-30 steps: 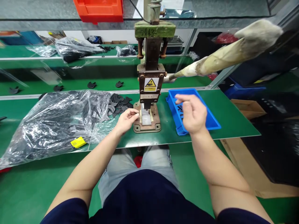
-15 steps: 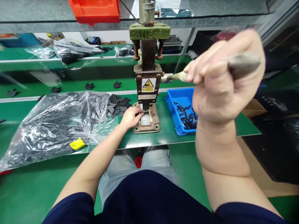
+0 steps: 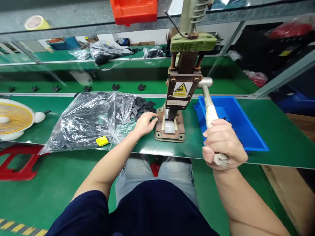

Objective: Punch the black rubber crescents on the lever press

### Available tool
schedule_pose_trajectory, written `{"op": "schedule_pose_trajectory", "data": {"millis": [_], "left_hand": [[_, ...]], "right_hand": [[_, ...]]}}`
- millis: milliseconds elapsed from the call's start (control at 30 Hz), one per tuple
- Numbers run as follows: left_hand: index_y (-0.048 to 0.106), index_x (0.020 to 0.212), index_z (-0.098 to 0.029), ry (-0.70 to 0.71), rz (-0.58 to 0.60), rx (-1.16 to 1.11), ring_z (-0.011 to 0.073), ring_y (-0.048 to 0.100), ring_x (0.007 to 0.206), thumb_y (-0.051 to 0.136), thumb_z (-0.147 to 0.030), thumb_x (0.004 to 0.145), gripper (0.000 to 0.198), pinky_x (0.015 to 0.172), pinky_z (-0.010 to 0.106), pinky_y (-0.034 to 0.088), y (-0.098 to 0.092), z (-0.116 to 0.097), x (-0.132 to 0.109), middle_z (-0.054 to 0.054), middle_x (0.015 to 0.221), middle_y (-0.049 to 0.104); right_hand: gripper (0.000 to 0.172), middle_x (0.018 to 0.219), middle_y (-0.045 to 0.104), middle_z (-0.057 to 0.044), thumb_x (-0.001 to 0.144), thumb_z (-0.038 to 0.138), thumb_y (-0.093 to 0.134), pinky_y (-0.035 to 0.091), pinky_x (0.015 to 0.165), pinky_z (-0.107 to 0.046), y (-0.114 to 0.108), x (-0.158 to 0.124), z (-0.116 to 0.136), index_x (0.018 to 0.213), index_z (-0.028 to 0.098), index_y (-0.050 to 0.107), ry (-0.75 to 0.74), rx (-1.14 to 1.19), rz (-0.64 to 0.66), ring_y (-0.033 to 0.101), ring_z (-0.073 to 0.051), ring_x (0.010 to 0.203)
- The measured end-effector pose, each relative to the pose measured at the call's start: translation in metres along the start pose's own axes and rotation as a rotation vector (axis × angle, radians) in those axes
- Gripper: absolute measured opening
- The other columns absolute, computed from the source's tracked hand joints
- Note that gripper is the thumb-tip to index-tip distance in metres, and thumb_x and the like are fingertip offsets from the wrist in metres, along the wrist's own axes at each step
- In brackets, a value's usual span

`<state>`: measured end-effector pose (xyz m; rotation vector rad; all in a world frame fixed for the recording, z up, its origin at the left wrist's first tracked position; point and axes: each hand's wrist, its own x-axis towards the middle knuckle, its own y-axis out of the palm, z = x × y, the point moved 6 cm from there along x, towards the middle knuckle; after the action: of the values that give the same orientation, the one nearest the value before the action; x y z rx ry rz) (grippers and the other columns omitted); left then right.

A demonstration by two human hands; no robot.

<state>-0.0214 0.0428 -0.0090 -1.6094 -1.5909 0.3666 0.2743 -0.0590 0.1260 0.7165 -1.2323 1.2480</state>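
Note:
A bench-top hand press (image 3: 180, 88) with a yellow warning label stands in front of me. My right hand (image 3: 225, 144) is wrapped around its lever handle (image 3: 210, 109), which slants down toward me on the press's right side. The ram is low over a pale block (image 3: 169, 126) on the press base (image 3: 159, 135). My left hand (image 3: 146, 124) is at the left edge of the base, thumb and forefinger slightly apart, with nothing visible between them. Behind it lies a pile of dark curved pieces (image 3: 141, 106), spilling from a clear plastic bag (image 3: 86, 121).
A blue bin (image 3: 246, 121) sits right of the press, partly behind my right hand. On the left are a fan (image 3: 14, 119) and a red stool (image 3: 18, 164). Several dark pieces (image 3: 115, 87) lie in a row on the back ledge. An orange bin (image 3: 134, 11) hangs overhead.
My right hand has pulled the lever handle down from its raised position. My left hand has drawn back leftward from under the ram. The view has turned left.

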Motion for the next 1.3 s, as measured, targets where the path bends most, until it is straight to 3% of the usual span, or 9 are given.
{"op": "schedule_pose_trajectory", "data": {"millis": [100, 200, 267, 333, 533, 733, 900, 1067, 1300], "left_hand": [[0.076, 0.121, -0.021, -0.152, -0.041, 0.255, 0.0354, 0.066, 0.122, 0.064, -0.031, 0.099, 0.027, 0.111, 0.050, 0.048, -0.041, 0.043, -0.009, 0.016, 0.125, 0.076], [0.073, 0.129, -0.019, -0.290, -0.010, 0.478, 0.0390, 0.062, 0.125, 0.062, -0.030, 0.098, 0.034, 0.110, 0.054, 0.047, -0.076, 0.084, -0.013, 0.019, 0.130, 0.072], [0.071, 0.135, -0.019, -0.299, 0.044, 0.585, 0.0408, 0.059, 0.129, 0.062, -0.032, 0.097, 0.041, 0.111, 0.055, 0.046, -0.087, 0.099, -0.010, 0.020, 0.136, 0.070], [0.069, 0.141, -0.019, -0.260, 0.116, 0.651, 0.0423, 0.055, 0.133, 0.063, -0.032, 0.095, 0.048, 0.110, 0.056, 0.044, -0.088, 0.104, -0.001, 0.020, 0.145, 0.067], [0.070, 0.142, -0.022, -0.150, 0.242, 0.696, 0.0437, 0.053, 0.135, 0.063, -0.026, 0.090, 0.053, 0.111, 0.060, 0.039, -0.073, 0.099, 0.023, 0.018, 0.145, 0.070], [0.079, 0.116, -0.021, -0.153, 0.113, 0.571, 0.0415, 0.060, 0.126, 0.055, -0.032, 0.098, 0.032, 0.111, 0.058, 0.042, -0.080, 0.093, 0.030, 0.019, 0.124, 0.077], [0.073, 0.126, -0.021, -0.067, 0.085, 0.364, 0.0319, 0.068, 0.114, 0.052, -0.035, 0.103, 0.034, 0.104, 0.044, 0.052, -0.081, 0.064, 0.018, 0.014, 0.118, 0.075], [0.066, 0.140, -0.025, 0.049, 0.263, 0.348, 0.0312, 0.070, 0.117, 0.059, -0.024, 0.098, 0.042, 0.101, 0.042, 0.054, -0.059, 0.034, 0.004, 0.012, 0.129, 0.073], [0.070, 0.104, -0.025, -0.155, 0.229, 0.032, 0.0227, 0.069, 0.074, 0.080, -0.031, 0.088, 0.020, 0.074, 0.034, 0.053, -0.008, 0.024, -0.005, 0.002, 0.079, 0.072]], "right_hand": [[0.018, 0.065, 0.067, 0.007, 0.076, 0.029, 0.081, 0.063, 0.085, -0.057, -0.002, 0.002, -0.007, 0.077, 0.032, 0.063, -0.039, 0.039, 0.062, 0.070, -0.020, 0.065], [0.034, 0.093, 0.075, 0.000, 0.067, 0.032, 0.090, 0.065, 0.083, -0.056, -0.006, 0.004, -0.014, 0.097, 0.033, 0.074, -0.056, 0.070, 0.125, 0.072, -0.022, 0.073], [0.036, 0.108, 0.074, -0.006, 0.067, 0.032, 0.091, 0.064, 0.078, -0.055, -0.008, 0.006, -0.017, 0.100, 0.031, 0.077, -0.070, 0.058, 0.146, 0.071, -0.023, 0.080], [0.020, 0.108, 0.074, -0.006, 0.070, 0.028, 0.087, 0.063, 0.075, -0.054, -0.006, 0.008, -0.016, 0.087, 0.030, 0.076, -0.088, 0.036, 0.157, 0.070, -0.023, 0.082], [0.018, 0.079, 0.073, 0.002, 0.078, 0.026, 0.078, 0.063, 0.098, -0.064, -0.001, 0.009, -0.009, 0.071, 0.029, 0.061, -0.059, 0.005, 0.083, 0.078, -0.028, 0.090], [0.018, 0.071, 0.068, 0.003, 0.079, 0.027, 0.075, 0.063, 0.102, -0.062, 0.001, 0.006, -0.008, 0.070, 0.029, 0.060, -0.038, 0.008, 0.034, 0.076, -0.025, 0.084], [0.019, 0.071, 0.068, 0.003, 0.080, 0.028, 0.076, 0.062, 0.103, -0.061, 0.001, 0.005, -0.008, 0.069, 0.028, 0.060, -0.016, 0.005, 0.001, 0.075, -0.023, 0.083], [0.020, 0.071, 0.067, 0.004, 0.081, 0.028, 0.076, 0.061, 0.103, -0.060, 0.003, 0.005, -0.006, 0.070, 0.028, 0.059, 0.001, 0.013, -0.013, 0.075, -0.023, 0.083], [0.024, 0.070, 0.067, 0.005, 0.086, 0.037, 0.074, 0.061, 0.105, -0.061, 0.002, 0.004, -0.006, 0.069, 0.030, 0.058, 0.040, -0.016, 0.009, 0.075, -0.022, 0.085]]}}
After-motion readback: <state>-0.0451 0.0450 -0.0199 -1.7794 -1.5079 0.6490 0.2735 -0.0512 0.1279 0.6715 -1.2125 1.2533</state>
